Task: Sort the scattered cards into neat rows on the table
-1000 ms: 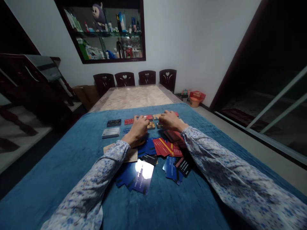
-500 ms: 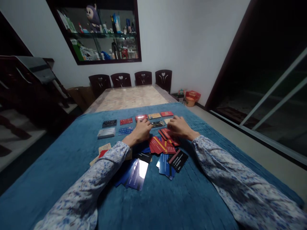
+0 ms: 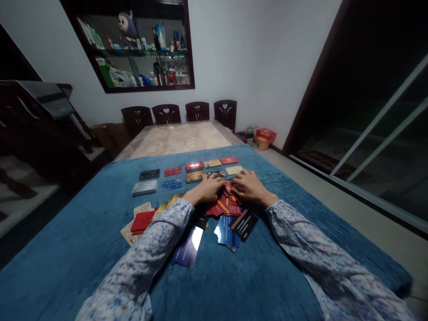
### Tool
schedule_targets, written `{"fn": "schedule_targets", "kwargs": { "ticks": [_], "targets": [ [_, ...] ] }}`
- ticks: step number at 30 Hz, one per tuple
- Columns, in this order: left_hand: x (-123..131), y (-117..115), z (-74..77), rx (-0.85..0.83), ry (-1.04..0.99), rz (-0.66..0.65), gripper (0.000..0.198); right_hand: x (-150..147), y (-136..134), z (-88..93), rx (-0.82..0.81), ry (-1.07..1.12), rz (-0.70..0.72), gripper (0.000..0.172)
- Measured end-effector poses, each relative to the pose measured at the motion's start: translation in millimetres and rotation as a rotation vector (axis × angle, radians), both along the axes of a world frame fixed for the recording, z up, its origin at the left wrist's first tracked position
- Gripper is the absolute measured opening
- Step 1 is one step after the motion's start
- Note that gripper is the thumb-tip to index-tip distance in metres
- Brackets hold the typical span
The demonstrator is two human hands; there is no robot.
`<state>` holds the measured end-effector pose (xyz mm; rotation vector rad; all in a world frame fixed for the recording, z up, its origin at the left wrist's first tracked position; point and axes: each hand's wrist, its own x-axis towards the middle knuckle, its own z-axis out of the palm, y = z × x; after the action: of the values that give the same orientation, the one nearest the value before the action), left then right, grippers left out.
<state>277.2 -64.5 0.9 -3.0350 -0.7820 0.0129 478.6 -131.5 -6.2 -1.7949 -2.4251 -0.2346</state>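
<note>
Our left hand (image 3: 210,187) and right hand (image 3: 249,186) curl over red cards (image 3: 221,207), grasp unclear; blue cloth (image 3: 296,189) spreads to the table's (image 3: 183,135) right edge.

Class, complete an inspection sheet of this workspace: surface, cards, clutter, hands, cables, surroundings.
Surface: blue cloth over the near part of a table.
Cards: small stacks lie beyond loose, overlapping cards in red, blue, black and cream.
Clutter: a doll and assorted items on wall shelves; an orange container on the floor.
Hands: left hand and right hand both at the red cards; grip unclear.
Cables: nothing seen.
Surroundings: four chairs at the far end; white wall behind.
</note>
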Motion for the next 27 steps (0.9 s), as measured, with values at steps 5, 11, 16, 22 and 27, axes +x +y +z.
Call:
{"fn": "schedule_targets", "kwargs": {
  "ticks": [5,11,16,22,27],
  "targets": [
    [6.5,4.4,-8.7,-0.079,-0.042,-0.035,0.067,2.8,-1.6,-2.3,0.002,0.026,0.035,0.038],
    [8.9,5.9,-14.4,-0.115,-0.086,-0.023,0.054,10.0,-3.5,-7.8,0.016,0.043,0.110,0.050],
    [10.1,2.4,-11.8,-0.106,-0.101,-0.009,0.046,9.0,-6.6,-6.9,-0.007,0.045,0.130,0.058],
    [13.1,0.2,-11.3,-0.085,-0.114,-0.003,0.039,8.7,-9.6,-1.7,-0.078,0.068,0.121,0.055],
    [13.1,-0.8,-13.2,-0.070,-0.133,-0.003,0.038,10.4,-10.8,2.7,-0.126,0.065,0.096,0.039]
  ]
}}
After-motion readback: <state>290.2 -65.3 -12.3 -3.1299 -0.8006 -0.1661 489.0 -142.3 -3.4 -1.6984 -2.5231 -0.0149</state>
